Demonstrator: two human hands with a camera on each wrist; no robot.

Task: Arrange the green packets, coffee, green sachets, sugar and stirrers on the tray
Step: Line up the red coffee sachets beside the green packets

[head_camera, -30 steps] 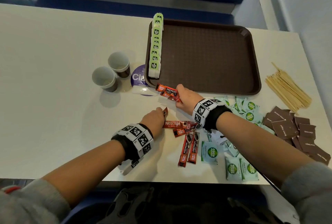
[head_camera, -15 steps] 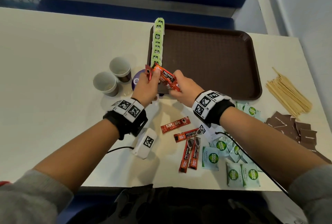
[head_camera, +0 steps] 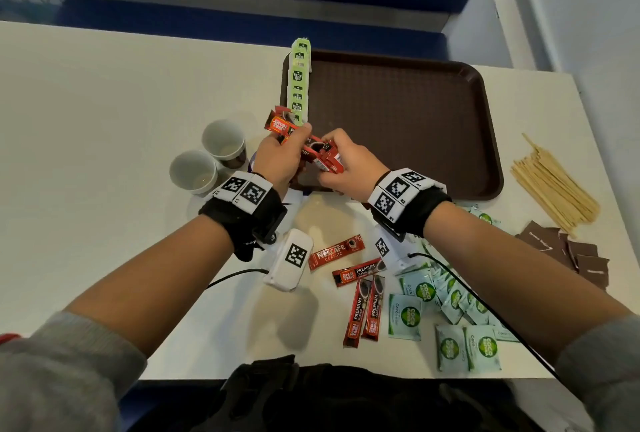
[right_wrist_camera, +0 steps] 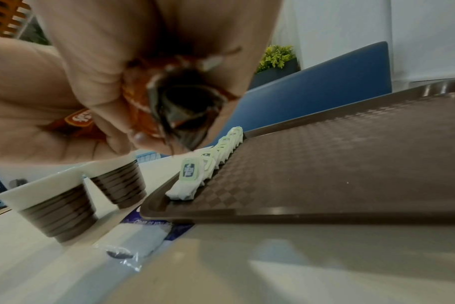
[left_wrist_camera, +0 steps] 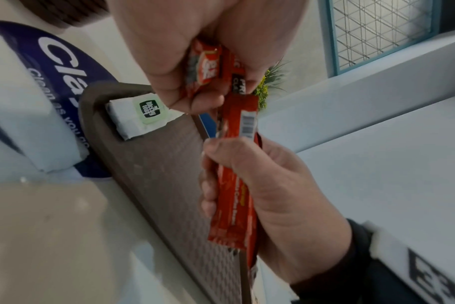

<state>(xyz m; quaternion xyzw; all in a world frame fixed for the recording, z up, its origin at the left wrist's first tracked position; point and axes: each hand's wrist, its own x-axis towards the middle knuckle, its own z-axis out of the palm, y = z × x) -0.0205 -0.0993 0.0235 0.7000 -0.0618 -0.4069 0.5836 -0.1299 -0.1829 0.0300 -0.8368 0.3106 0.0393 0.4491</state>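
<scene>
Across the counter, the brown tray occupies the far right area. A row of green packets stands along the tray's left rim. Wooden stirrers lie in a bundle near the counter's right edge, beside the tray. Brown sugar sachets lie nearer the front, at the right edge. Green sachets are scattered toward the front right corner. Two paper cups stand left of the tray. Four loose coffee sticks lie at the front centre. Above the tray's near left corner, the left hand and the right hand each have fingers curled around a bundle of red coffee sticks; both grips grasp it from opposite ends, clear of the tray surface.
</scene>
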